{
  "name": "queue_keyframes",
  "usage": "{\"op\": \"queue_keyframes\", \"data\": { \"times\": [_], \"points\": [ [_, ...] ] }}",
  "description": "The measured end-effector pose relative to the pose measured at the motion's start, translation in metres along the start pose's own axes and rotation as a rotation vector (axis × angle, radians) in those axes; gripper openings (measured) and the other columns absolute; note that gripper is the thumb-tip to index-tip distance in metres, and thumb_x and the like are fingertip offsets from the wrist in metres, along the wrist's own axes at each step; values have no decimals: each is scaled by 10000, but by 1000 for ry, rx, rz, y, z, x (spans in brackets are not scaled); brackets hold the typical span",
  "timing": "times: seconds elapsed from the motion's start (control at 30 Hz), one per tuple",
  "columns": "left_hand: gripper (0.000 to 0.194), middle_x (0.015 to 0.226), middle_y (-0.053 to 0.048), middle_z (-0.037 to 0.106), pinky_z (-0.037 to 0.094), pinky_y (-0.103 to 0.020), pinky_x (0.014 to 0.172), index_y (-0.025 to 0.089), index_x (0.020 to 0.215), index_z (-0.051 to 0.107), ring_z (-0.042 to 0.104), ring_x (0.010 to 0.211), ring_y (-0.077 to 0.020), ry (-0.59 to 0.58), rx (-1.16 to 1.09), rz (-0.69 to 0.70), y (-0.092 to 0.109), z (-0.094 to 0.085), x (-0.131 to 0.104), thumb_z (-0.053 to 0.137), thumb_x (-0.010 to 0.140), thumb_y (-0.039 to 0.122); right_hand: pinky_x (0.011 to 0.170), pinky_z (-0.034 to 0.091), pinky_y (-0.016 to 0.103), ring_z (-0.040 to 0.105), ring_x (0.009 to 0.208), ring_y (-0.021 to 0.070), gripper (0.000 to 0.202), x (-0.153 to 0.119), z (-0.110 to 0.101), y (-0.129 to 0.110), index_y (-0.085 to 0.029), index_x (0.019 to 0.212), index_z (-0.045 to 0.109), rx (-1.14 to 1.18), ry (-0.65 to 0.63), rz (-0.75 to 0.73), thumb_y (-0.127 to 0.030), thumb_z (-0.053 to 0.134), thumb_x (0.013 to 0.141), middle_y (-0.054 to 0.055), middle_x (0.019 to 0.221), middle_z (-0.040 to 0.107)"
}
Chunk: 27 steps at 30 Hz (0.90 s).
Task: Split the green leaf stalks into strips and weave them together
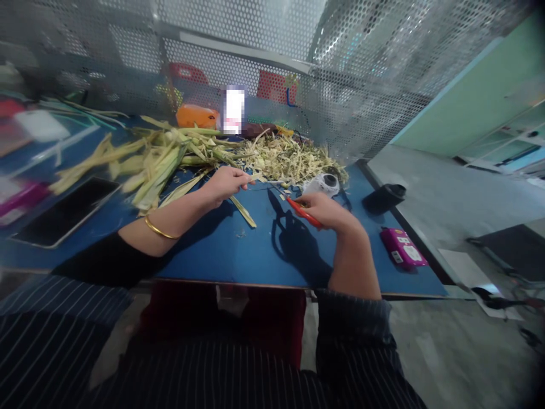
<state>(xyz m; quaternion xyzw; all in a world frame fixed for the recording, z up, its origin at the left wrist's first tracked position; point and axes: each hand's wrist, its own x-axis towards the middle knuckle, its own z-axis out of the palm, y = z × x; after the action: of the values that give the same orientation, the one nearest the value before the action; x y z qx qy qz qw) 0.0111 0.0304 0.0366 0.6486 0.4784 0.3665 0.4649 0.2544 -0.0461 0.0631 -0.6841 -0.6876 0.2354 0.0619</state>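
Note:
My left hand (230, 184) is closed in a pinch on a thin, pale plant strip (256, 177) that points to the right. My right hand (323, 211) grips red-handled scissors (303, 212), whose blades reach left towards the strip's end; whether they touch it I cannot tell. Just beyond lies a heap of short cut pieces (293, 156). Long pale-green stalks and leaves (170, 150) are piled behind and left of my left hand. One loose leaf strip (243, 212) lies on the blue table (230, 255) beneath my hands.
A white roll (321, 183) with a dark core sits behind my right hand. Right of it are a black cylinder (384, 199) and a purple packet (402, 249). A dark phone-like slab (66, 213) lies at left. Perforated metal mesh (264, 34) rises along the back, near an orange package (196, 117).

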Motion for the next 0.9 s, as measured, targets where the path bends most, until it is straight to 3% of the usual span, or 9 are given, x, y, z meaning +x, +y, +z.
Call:
{"op": "queue_keyframes", "data": {
  "times": [0.1, 0.2, 0.3, 0.4, 0.57, 0.77, 0.9],
  "points": [
    [234, 568, -7, 587, 282, -243, 498, 157, 536, 579, 362, 460, -74, -14, -18, 28, 1, 2, 12, 590, 742, 270, 398, 331, 216, 457, 386, 88, 274, -6, -7, 9, -150, 956, 646, 356, 33, 32, -308, 604, 736, -42, 503, 509],
    [240, 507, 20, 483, 167, -248, 461, 156, 566, 581, 256, 425, -61, -26, -49, -2, 2, 5, 22, 578, 780, 265, 359, 336, 215, 452, 360, 91, 271, 0, 0, 13, -143, 922, 604, 699, 114, -31, -279, 637, 690, -55, 474, 499],
    [199, 450, 49, 356, 122, -252, 463, 156, 619, 613, 220, 416, -64, -63, -92, -52, 3, 8, 26, 573, 805, 219, 365, 376, 224, 476, 378, 98, 325, 13, 13, 10, -145, 921, 598, 864, 187, -53, -254, 693, 630, -60, 489, 510],
    [185, 480, 32, 407, 129, -241, 454, 151, 610, 605, 251, 424, -57, -111, -150, -53, 1, 8, 29, 555, 786, 120, 440, 459, 239, 488, 434, 77, 398, 22, 22, 1, -156, 945, 613, 976, 283, -79, -299, 757, 602, -61, 588, 524],
    [163, 588, 2, 532, 200, -200, 429, 132, 618, 597, 343, 445, -40, -88, -256, -22, 2, 3, 33, 572, 778, 120, 667, 522, 265, 581, 649, 102, 490, 14, 24, -13, -189, 992, 580, 992, 248, -229, -513, 751, 666, -27, 753, 568],
    [175, 607, -8, 556, 249, -183, 413, 118, 633, 576, 374, 450, -35, -22, -329, -69, 11, 5, 34, 583, 808, 118, 510, 390, 218, 466, 527, 83, 486, 8, 24, -13, -208, 1004, 535, 810, 197, -188, -549, 706, 703, -80, 616, 484],
    [169, 650, -23, 583, 237, -187, 410, 114, 653, 568, 395, 461, -32, -3, -332, -93, 18, 15, 37, 576, 817, 77, 492, 359, 212, 457, 527, 83, 445, 10, 26, -14, -204, 966, 560, 759, 158, -169, -502, 729, 682, -75, 616, 496]
  ]
}}
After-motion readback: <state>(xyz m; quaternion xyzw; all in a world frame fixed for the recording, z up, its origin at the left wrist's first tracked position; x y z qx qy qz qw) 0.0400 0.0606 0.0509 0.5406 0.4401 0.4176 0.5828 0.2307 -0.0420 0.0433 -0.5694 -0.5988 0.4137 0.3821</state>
